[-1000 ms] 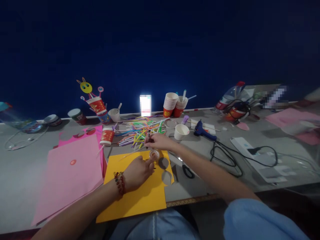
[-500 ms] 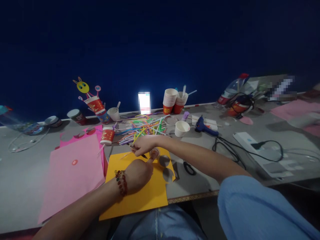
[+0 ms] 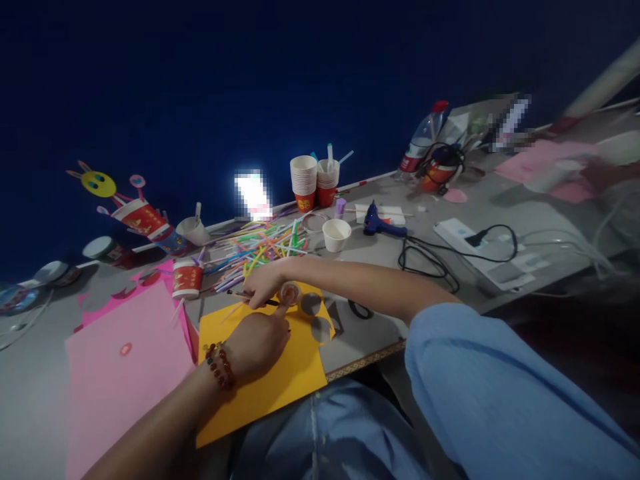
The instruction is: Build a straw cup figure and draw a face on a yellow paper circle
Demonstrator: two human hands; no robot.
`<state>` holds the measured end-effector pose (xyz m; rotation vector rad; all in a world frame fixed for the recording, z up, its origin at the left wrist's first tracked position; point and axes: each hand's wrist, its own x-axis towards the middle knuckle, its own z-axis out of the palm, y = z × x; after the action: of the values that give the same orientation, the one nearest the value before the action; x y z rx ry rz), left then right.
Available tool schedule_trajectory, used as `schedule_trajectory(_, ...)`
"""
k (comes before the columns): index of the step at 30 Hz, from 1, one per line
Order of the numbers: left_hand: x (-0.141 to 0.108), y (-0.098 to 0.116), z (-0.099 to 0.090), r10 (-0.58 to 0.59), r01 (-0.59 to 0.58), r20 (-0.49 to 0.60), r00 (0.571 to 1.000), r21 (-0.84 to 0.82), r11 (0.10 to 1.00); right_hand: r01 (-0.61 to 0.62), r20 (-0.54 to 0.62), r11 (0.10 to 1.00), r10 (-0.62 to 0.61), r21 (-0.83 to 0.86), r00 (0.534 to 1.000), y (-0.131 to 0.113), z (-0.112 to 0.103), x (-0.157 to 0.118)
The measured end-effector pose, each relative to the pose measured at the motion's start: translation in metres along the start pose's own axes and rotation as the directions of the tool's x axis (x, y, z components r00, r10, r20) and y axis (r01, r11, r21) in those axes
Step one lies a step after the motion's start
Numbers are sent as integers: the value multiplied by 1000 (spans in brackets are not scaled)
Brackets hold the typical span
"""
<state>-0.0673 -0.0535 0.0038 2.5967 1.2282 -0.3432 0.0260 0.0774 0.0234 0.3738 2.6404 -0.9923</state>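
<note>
A yellow sheet (image 3: 285, 380) with round holes near its right edge lies on the table before me. My left hand (image 3: 260, 341), a beaded bracelet at its wrist, rests on the sheet, with a finger on a small round clear object (image 3: 289, 293). My right hand (image 3: 264, 281) reaches across from the right and is closed around a dark pen (image 3: 271, 303), just left of the round object. The pen's tip is partly hidden by the fingers.
Pink sheets (image 3: 125, 387) lie at left. Colourful sticks (image 3: 270, 247) are piled behind the hands, near a white cup (image 3: 337, 235), stacked cups (image 3: 304, 180) and a blue glue gun (image 3: 383, 223). A white power strip (image 3: 480, 253) with cables sits at right.
The view has tilted and shifted, so the table's things appear further left. Both hands stay at the round object on the yellow sheet, the pen still in my right hand.
</note>
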Motion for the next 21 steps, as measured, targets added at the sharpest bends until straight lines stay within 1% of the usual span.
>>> schedule_trajectory(5, 0, 0, -2, 0, -1, 32, 999, 20, 1000, -6, 7, 999, 6, 36, 1000, 2, 2, -5)
schedule_trajectory(9, 0, 1, -3, 22, -23, 40, 999, 47, 999, -1, 15, 998, 0, 60, 1000, 5, 4, -6)
schedule_trajectory(16, 0, 1, -2, 12, -15, 44, 999, 72, 997, 17, 22, 995, -19, 100, 1000, 8, 7, -3)
schedule_trajectory(21, 0, 2, -3, 1, -4, 51, 999, 67, 998, 36, 28, 995, -39, 90, 999, 8, 7, 2)
